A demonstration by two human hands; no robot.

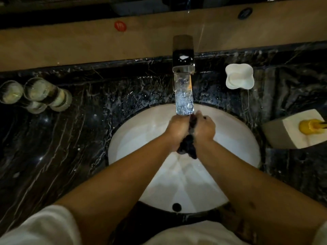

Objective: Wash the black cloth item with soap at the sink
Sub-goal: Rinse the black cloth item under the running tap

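Both hands over the white oval ceramic sink (pixel 123 138), right under the chrome faucet (pixel 183 55) with its clear water stream (pixel 184 101). Left hand (pixel 177 128) and right hand (pixel 204 128) are clenched together around the wet black cloth item (pixel 188 146); it's squeezed between the palms, the lower end hanging out toward the wrists, above the basin. White soap bar in a white lobed dish (pixel 239 76) sits on the black marble counter (pixel 70 138), right of the faucet.
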